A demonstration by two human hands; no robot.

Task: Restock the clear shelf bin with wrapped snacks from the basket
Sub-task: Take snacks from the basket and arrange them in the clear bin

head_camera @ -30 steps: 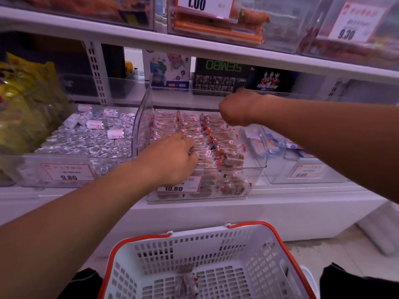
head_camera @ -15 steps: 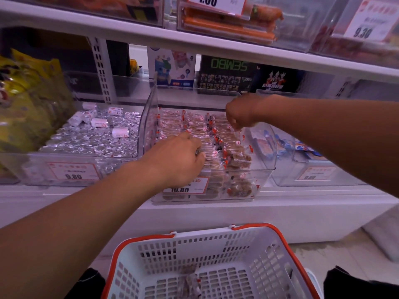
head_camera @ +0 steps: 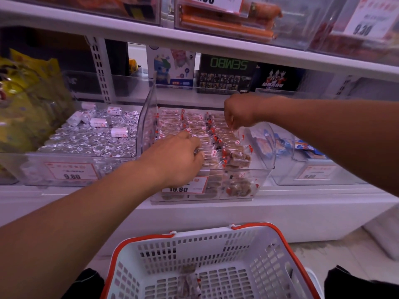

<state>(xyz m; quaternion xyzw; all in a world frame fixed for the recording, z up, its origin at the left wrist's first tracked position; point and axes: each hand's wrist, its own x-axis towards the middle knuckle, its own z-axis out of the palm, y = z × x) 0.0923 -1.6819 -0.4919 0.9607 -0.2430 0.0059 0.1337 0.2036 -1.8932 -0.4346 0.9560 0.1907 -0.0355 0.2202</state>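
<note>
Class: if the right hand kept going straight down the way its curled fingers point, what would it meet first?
Most likely the wrapped snacks packed in the clear bin, directly beneath the right hand; the exact depth is unclear.

Glossy clear plastic bin (head_camera: 262,178), crinkly shiny snack wrappers (head_camera: 216,134) (transparent film), matt perforated plastic basket (head_camera: 216,244)

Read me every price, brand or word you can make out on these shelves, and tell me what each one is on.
"9.80": price tag on the foil-sweets bin.
"10.80": price tag on the clear shelf bin, partly behind the left hand.
"9.30": tag on the upper right bin.
"1.00", top cut off: upper middle tag.
"SEMBO", mirrored: black box.
Right bin's tag: too blurred.
Small print on tags and boxes: unreadable.
</note>
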